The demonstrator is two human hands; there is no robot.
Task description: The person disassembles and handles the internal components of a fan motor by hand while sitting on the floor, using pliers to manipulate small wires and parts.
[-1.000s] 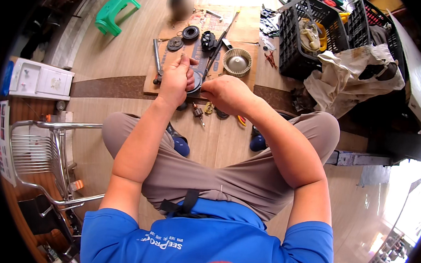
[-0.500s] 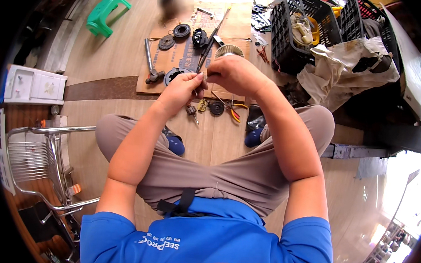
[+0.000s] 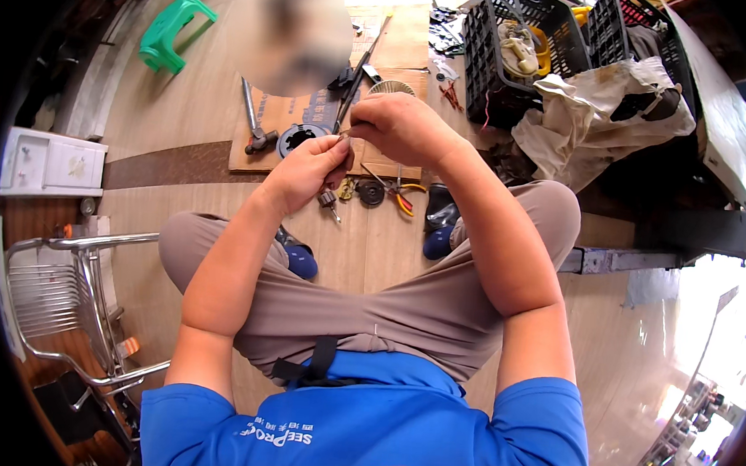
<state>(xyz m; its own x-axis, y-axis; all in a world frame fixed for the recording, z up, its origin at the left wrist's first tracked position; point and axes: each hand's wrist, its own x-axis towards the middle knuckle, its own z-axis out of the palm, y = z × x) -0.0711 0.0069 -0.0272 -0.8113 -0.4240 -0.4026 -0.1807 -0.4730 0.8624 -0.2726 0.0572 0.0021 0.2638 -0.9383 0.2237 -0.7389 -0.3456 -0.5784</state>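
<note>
My left hand (image 3: 307, 172) and my right hand (image 3: 405, 127) meet above the near edge of a cardboard sheet (image 3: 243, 160). Thumb and fingers of both are pinched together at one spot; what they hold there is too small to make out. Just left of my left hand lies a grey ring-shaped part (image 3: 290, 138), beside a hammer (image 3: 262, 141). Beyond my right hand a ribbed round part (image 3: 392, 87) is partly covered. On the floor below the hands are a small metal shaft part (image 3: 329, 204), a black disc (image 3: 372, 193) and pliers with red-and-yellow handles (image 3: 403, 202).
A long dark rod (image 3: 364, 61) lies across the cardboard, whose far left is hidden by a blurred patch. Black crates (image 3: 516, 80) and a stained cloth (image 3: 594, 118) stand at the right. A green stool (image 3: 174, 28) and a metal-framed chair (image 3: 54, 280) are at the left.
The whole view has shifted slightly, with the scene moving left. My hands stay pinched together. A larger blurred patch now hides the round parts seen earlier on the far cardboard.
</note>
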